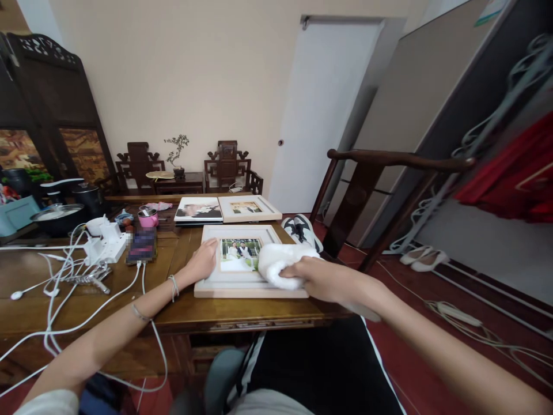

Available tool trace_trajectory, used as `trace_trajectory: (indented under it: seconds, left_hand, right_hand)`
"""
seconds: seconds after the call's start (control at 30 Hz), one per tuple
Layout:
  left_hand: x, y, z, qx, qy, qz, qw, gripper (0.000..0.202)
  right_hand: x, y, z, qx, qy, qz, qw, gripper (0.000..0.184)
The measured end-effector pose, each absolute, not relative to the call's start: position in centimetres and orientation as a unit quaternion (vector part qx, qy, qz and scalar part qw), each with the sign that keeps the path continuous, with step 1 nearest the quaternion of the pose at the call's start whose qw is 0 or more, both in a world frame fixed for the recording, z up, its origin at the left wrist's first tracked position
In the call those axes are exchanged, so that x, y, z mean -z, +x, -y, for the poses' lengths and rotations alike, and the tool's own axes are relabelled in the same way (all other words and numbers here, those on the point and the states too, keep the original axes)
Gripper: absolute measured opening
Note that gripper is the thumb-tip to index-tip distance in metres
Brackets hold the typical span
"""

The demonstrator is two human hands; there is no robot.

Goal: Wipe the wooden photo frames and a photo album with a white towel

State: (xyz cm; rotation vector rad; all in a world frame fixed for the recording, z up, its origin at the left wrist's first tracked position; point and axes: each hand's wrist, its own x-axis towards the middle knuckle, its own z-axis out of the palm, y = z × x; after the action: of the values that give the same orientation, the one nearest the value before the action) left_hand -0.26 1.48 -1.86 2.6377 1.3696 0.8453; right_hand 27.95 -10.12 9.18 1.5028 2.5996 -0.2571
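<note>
R hand (317, 276) grips wht cloth (280, 259) on photo frame (239, 255); L hand (204, 259) at edge, grip unclear; long axis L–R, pic top away.

You are in a home, in a room furnished as a living area. Against the cream wall (233, 75) ahead of you stand two carved dark-wood armchairs (227, 153), with a low side table (181, 185) between them bearing a potted bonsai (178, 171). To your left rises a folding screen (52, 104) with painted panels. Your polished wooden table (184, 305) carries household things: a pink mug (149, 219), a lidded pot (58, 213), a white power strip (113, 248) trailing cables (47, 333), and a framed photo (237, 253) of a couple in wedding clothes. On your right, a pair of white flats (427, 261) sits by a scrollwork metal rack (496, 104), where the blurred red cloth (514, 173) is probably clothing
</note>
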Motion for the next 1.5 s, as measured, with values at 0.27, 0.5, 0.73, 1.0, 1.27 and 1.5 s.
trace_trajectory:
  seconds: [0.27,0.5,0.73,1.0,1.27,1.5]
  left_hand:
    - [2.3,-0.4,-1.7,-0.267,0.834,-0.482,0.02,0.041]
    - [2.5,-0.2,-1.8,-0.279,0.819,-0.499,0.049,0.044]
    - [2.0,0.3,-1.2,-0.297,0.814,-0.495,0.064,0.04]
    - [0.6,0.4,-0.4,-0.386,0.78,-0.476,0.127,0.048]
    - [0.4,0.6,0.2,-0.345,0.798,-0.468,0.158,0.05]
    - [0.2,0.2,0.1,-0.385,0.777,-0.473,0.156,0.059]
  right_hand:
    - [-5.6,25.9,-1.7,-0.023,0.54,-0.84,-0.055,0.057]
    - [-5.3,26.7,3.8,-0.018,0.508,-0.861,-0.015,0.054]
    - [-7.4,25.1,10.2,0.025,0.483,-0.874,0.054,0.053]
    - [-6.0,17.2,9.7,0.031,0.384,-0.922,-0.04,0.05]
    - [-5.1,20.4,4.3,0.035,0.454,-0.89,-0.012,0.056]
    - [-4.7,14.8,-1.8,-0.047,0.446,-0.893,-0.032,0.054]
